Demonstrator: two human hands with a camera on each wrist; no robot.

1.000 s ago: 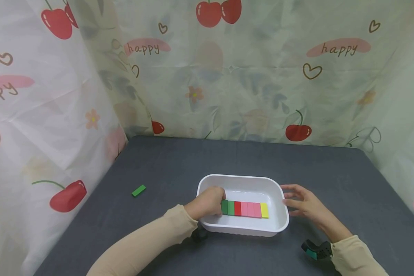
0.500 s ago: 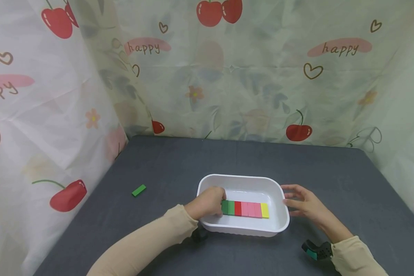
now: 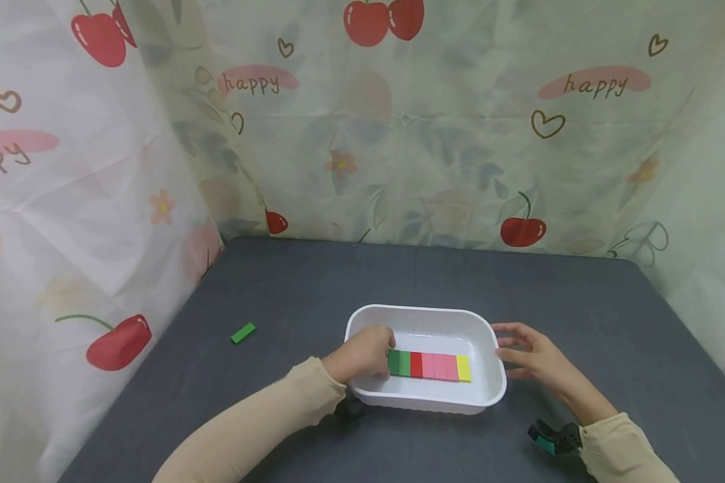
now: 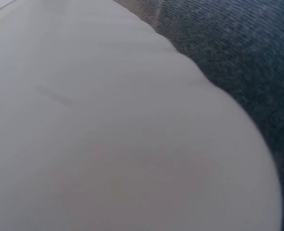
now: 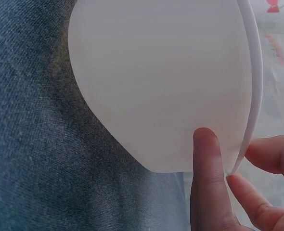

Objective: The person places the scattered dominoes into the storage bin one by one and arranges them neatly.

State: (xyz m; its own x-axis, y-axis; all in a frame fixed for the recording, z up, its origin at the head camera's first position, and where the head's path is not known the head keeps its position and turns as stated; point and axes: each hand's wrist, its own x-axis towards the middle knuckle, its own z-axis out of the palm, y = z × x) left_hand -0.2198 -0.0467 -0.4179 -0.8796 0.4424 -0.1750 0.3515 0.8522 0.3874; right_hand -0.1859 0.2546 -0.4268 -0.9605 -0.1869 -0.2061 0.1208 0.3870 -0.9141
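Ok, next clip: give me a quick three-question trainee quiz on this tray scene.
1. True or false: the right hand touches the white tray from outside.
2. Which block sits at the row's right end? A) the green block B) the yellow block C) a blue block
3. Fill in: the loose green block lies on the ____, left of the tray.

Key: 1 true. 2 B. 3 table. The left hand is at the row's green end.
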